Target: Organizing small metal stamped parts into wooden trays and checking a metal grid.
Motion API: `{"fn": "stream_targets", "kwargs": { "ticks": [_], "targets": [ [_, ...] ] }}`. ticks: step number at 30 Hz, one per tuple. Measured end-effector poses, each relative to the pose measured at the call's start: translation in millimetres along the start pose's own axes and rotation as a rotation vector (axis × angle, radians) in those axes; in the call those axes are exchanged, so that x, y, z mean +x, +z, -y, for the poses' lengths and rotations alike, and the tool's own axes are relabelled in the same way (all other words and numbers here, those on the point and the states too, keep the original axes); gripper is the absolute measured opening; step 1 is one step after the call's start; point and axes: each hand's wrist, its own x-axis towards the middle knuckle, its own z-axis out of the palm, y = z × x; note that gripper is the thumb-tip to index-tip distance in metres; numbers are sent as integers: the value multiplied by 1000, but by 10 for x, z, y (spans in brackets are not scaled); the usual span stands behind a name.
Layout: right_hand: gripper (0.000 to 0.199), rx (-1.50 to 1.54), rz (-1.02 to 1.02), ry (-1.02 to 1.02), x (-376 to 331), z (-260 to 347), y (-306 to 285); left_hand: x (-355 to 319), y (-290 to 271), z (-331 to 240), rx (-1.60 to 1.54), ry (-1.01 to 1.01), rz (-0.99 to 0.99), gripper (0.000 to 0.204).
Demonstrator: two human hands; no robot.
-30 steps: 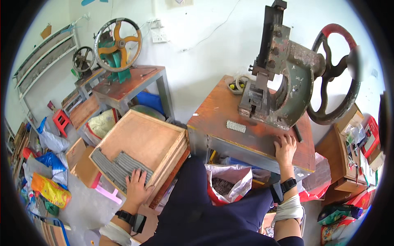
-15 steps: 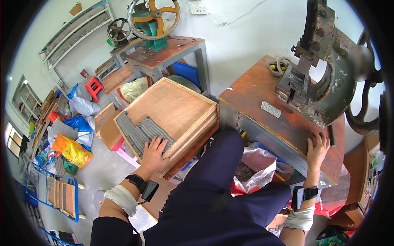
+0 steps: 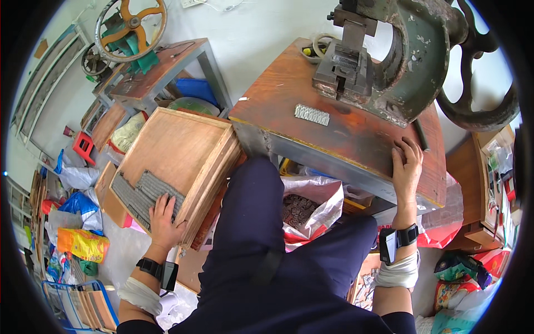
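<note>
My left hand [image 3: 166, 224] lies with fingers spread on rows of small grey metal pieces [image 3: 139, 192], set close together in a shallow wooden tray [image 3: 181, 131]. It seems to hold nothing. My right hand [image 3: 408, 166] rests on the right part of the worn brown workbench [image 3: 272, 92], fingers loosely bent and apart, nothing seen in them. Just beyond its fingertips lies a short dark rod [image 3: 421, 136]. A small block of grey metal pieces [image 3: 312, 114] sits on the bench in front of a heavy green hand press [image 3: 414, 67] with a metal die [image 3: 344, 69] at its base.
Below the bench, between my knees, stands a white and red sack [image 3: 322, 214] of dark small pieces. A second press with an orange-spoked wheel [image 3: 133, 23] is at the back left. Bags [image 3: 83, 245], a red stool [image 3: 83, 147] and a blue-framed cart [image 3: 83, 306] stand left.
The view has swung right, so the tray, bench and press appear further left. My left hand remains on the grey pieces and my right hand on the bench.
</note>
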Motion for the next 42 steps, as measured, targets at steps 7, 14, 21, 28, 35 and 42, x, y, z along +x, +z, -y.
{"fn": "stream_targets", "kwargs": {
  "ticks": [7, 14, 21, 28, 35, 42],
  "targets": [
    [20, 14, 31, -48, 39, 45, -60, 14, 65, 40, -6, -12, -29, 73],
    [19, -13, 368, -314, 384, 21, -171, -61, -11, 43, 130, -110, 39, 75],
    [92, -102, 800, -606, 410, -46, -39, 49, -76, 64, -32, -95, 141, 74],
    [86, -127, 883, -611, 479, 93, 78, -34, -74, 140, 50, -115, 174, 70],
    [72, -107, 872, -604, 490, 48, 141, 168, -589, -507, 93, -530, 195, 62],
    [74, -112, 976, -507, 544, 164, -4, -1636, -893, -1414, -299, -962, 687, 47]
  ]
}}
